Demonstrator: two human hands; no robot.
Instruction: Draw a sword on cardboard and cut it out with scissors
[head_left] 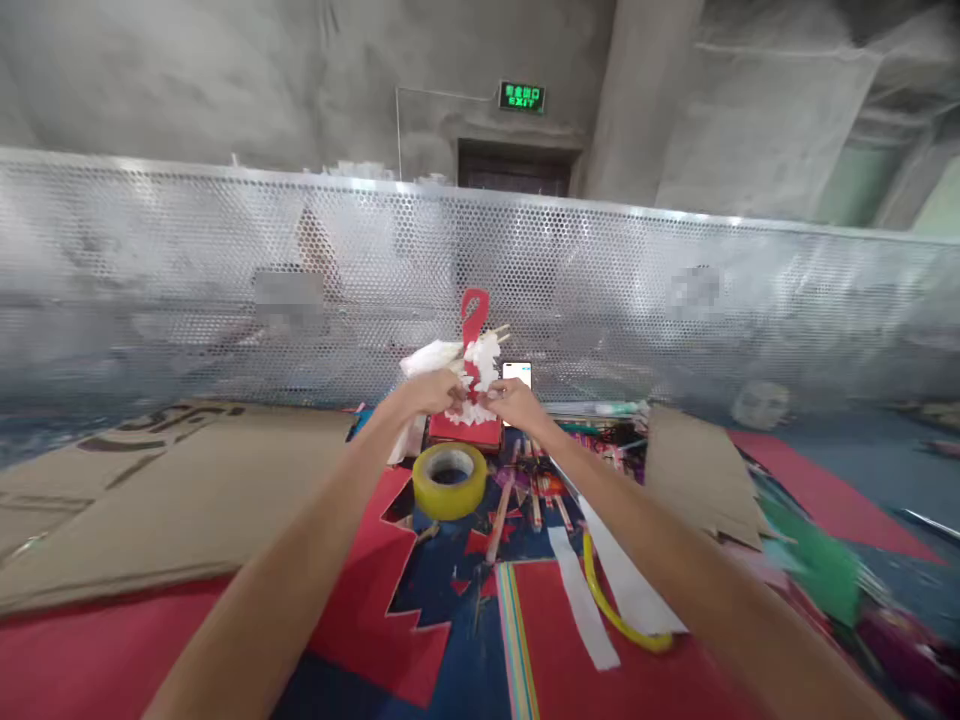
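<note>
In front of me stands a paper craft with a tall red looped strip point(472, 318) rising from a red base point(466, 430). White frilly paper point(484, 355) clings to the strip and bunches around its foot. My left hand point(435, 391) pinches the frilly paper at the left of the foot. On the opposite side my right hand point(516, 402) is closed on the same white material, fingertips together. Their exact grip is too small to make out. A white bundle point(431, 358) and thin sticks point(496, 332) lie behind the hands, partly hidden.
A yellow tape roll point(450, 482) lies nearest the base. A phone point(517, 376) stands behind my right hand. Cardboard sheets point(225, 480), red paper point(375, 610), white strips point(585, 600) and a yellow curved tube point(611, 610) surround the work. Perforated metal panels point(360, 270) rise behind.
</note>
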